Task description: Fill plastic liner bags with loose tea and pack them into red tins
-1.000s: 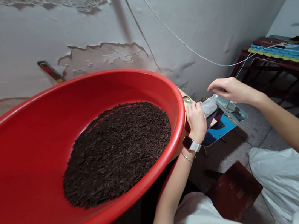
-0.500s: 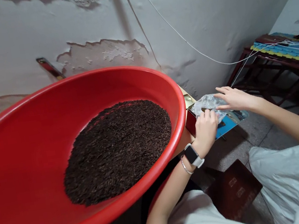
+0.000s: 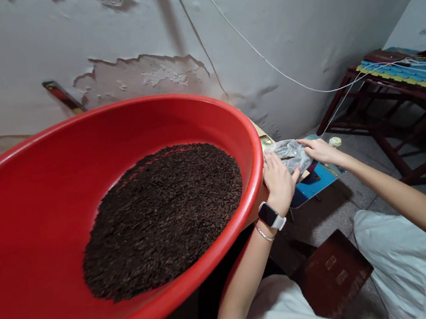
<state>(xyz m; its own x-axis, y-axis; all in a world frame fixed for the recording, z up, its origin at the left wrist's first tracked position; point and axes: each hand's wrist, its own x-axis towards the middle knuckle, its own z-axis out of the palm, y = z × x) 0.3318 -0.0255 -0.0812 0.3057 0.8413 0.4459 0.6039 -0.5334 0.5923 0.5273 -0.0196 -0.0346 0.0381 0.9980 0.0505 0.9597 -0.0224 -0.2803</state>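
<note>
A clear plastic bag (image 3: 295, 151) is spread between my two hands, just past the right rim of a large red basin (image 3: 134, 107). My left hand (image 3: 279, 181), with a watch on its wrist, grips the near left side of the bag, its thumb on the lower edge. My right hand (image 3: 321, 151) holds the bag's right edge between thumb and fingers. A dark slit shows in the middle of the bag; what lies inside or under it is hard to make out. Dark, slender grains like tea leaves or seeds (image 3: 169, 216) are heaped in the basin.
A blue board (image 3: 311, 186) lies below my hands. A dark red stool (image 3: 333, 270) stands on the floor near my legs. At the right is a dark wooden rack (image 3: 390, 146) with blue and yellow mats (image 3: 414, 68). White cord (image 3: 260, 53) hangs along the peeling wall (image 3: 295, 15).
My right hand has moved from spread fingers above the bag to a hold on its right edge. My left hand has shifted left, and the bag is now stretched between them.
</note>
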